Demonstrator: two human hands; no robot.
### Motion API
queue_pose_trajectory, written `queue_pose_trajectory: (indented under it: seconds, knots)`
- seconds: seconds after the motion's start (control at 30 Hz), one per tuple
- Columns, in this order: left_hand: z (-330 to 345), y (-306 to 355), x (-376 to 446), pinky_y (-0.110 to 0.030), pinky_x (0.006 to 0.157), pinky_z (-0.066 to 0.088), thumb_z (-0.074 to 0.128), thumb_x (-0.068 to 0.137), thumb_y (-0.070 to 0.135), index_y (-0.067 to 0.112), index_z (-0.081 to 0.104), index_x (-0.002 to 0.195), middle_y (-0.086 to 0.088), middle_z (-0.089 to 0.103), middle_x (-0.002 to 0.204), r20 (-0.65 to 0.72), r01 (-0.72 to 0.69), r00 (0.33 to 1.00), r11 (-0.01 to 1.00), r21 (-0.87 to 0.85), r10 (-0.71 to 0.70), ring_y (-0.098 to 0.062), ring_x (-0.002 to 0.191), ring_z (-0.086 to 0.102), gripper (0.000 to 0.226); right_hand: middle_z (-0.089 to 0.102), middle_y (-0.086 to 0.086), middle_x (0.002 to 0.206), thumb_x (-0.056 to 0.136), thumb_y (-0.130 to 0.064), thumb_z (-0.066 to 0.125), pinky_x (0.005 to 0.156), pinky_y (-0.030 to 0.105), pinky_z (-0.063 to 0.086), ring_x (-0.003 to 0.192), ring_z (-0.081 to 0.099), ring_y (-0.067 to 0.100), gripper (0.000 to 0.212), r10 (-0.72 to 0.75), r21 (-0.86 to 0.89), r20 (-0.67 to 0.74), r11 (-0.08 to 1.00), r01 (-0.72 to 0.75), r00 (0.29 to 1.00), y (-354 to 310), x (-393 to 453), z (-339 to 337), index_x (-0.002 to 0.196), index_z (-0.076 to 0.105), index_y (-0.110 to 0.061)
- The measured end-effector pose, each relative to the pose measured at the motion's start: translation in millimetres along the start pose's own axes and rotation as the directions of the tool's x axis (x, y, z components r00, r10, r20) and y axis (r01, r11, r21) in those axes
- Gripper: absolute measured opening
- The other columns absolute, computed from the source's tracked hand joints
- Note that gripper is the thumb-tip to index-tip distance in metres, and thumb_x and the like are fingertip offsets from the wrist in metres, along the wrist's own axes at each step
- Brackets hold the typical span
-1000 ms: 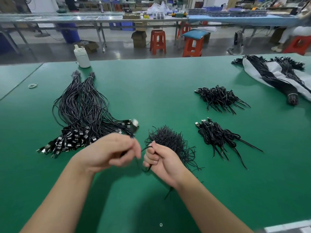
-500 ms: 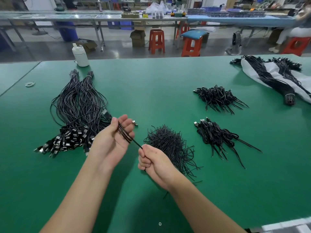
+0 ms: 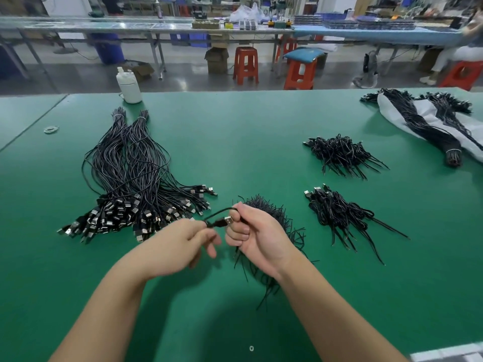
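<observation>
Head view: the cable (image 3: 217, 223) is held between both hands above the near middle of the green table (image 3: 235, 142). The right hand (image 3: 257, 240) is closed in a fist round the gathered loops, with one loop and the metal plug (image 3: 228, 220) standing out above the knuckles. The left hand (image 3: 177, 248) pinches the strand just behind the plug, its other fingers loosely curled. The grip is judged to serve winding: the coil is held tight by the fist while the free end is guided by the pinch.

A heap of short black ties (image 3: 277, 218) is placed directly under the right hand, presumably so that one can be taken without reaching. To the left, loose cables (image 3: 130, 178) are laid in a long pile, plugs toward the worker. To the right, two piles of wound cables (image 3: 339, 155) are set apart, so finished stock is judged to be separated from unfinished. At the far right, tied bundles (image 3: 418, 126) are laid on a white bag (image 3: 392, 113). A white bottle (image 3: 129, 86) and rubber bands (image 3: 51, 129) are noted toward the far left. Beyond the table, red stools (image 3: 245, 64), long benches (image 3: 156, 26) and a seated person (image 3: 462, 53) are recorded.
</observation>
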State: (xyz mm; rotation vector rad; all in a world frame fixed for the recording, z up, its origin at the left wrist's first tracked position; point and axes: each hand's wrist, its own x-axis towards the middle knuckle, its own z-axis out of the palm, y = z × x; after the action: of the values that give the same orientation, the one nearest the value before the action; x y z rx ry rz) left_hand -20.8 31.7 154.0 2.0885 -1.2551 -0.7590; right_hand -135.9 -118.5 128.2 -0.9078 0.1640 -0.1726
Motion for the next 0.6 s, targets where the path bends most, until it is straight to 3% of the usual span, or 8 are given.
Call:
queue_pose_trajectory:
  seconds: [0.1,0.23,0.3,0.37,0.43,0.5,0.6]
  knots:
    - [8,-3,7,-0.038,0.064,0.051,0.038,0.106,0.012,0.004,0.068,0.096,-0.008,0.076,0.085,-0.219,-0.083,0.976,0.932,-0.354,0.004,-0.027,0.072,0.072,0.032,0.024,-0.002,0.059,0.106,-0.024,0.040,0.056,0.029,0.014,0.055,0.015,0.014,0.031,-0.004,-0.061,0.021,0.998,0.005,1.000,-3,-5,6,0.078,0.050,-0.013]
    - [20,-4,12,-0.025,0.081,0.057,0.036,0.106,0.012,0.006,0.069,0.106,-0.006,0.076,0.104,-0.318,-0.211,0.948,0.806,-0.553,0.030,-0.018,0.100,0.073,0.033,0.021,-0.001,0.060,0.104,-0.026,0.042,0.056,0.029,0.012,0.056,0.012,0.015,0.027,-0.007,-0.141,0.027,0.990,0.011,1.000,-6,-13,11,0.082,0.047,-0.010]
    - [26,2,18,-0.023,0.085,0.056,0.039,0.104,0.017,0.003,0.067,0.110,-0.011,0.075,0.110,-0.372,-0.269,0.928,0.639,-0.721,-0.028,-0.021,0.103,0.071,0.032,0.023,-0.003,0.059,0.106,-0.025,0.041,0.056,0.030,0.012,0.055,0.013,0.013,0.026,-0.008,-0.268,0.027,0.963,0.015,1.000,-3,-14,12,0.087,0.050,-0.010]
    - [31,11,24,-0.028,0.087,0.056,0.040,0.101,0.023,-0.003,0.061,0.111,-0.018,0.072,0.113,-0.380,-0.323,0.921,0.383,-0.866,-0.083,-0.029,0.108,0.070,0.035,0.028,-0.007,0.056,0.108,-0.020,0.039,0.054,0.032,0.015,0.053,0.019,0.012,0.029,-0.034,-0.515,0.022,0.856,0.041,0.999,2,-15,14,0.082,0.050,-0.014]
    - [34,17,27,-0.032,0.082,0.058,0.038,0.103,0.021,-0.003,0.059,0.106,-0.020,0.072,0.110,-0.360,-0.330,0.925,0.213,-0.920,-0.124,-0.030,0.104,0.071,0.033,0.037,-0.008,0.055,0.107,-0.015,0.040,0.051,0.030,0.024,0.052,0.029,0.013,0.031,-0.066,-0.713,0.008,0.699,0.053,0.998,6,-15,15,0.080,0.054,-0.016]
    - [35,20,28,-0.033,0.070,0.059,0.040,0.103,0.019,-0.001,0.060,0.098,-0.019,0.073,0.101,-0.336,-0.317,0.927,0.132,-0.939,-0.164,-0.025,0.086,0.073,0.029,0.052,-0.005,0.057,0.106,-0.017,0.044,0.053,0.029,0.038,0.053,0.042,0.014,0.031,-0.081,-0.819,-0.018,0.573,0.031,0.997,5,-15,13,0.080,0.060,-0.016]
    - [34,20,27,-0.030,0.060,0.055,0.048,0.095,0.022,0.001,0.064,0.092,-0.015,0.070,0.088,-0.354,-0.329,0.918,0.157,-0.931,-0.179,-0.019,0.064,0.063,0.027,0.071,0.004,0.069,0.103,-0.023,0.049,0.070,0.037,0.055,0.059,0.059,0.012,0.032,-0.076,-0.859,-0.111,0.509,-0.058,0.991,3,-15,8,0.079,0.066,-0.011]
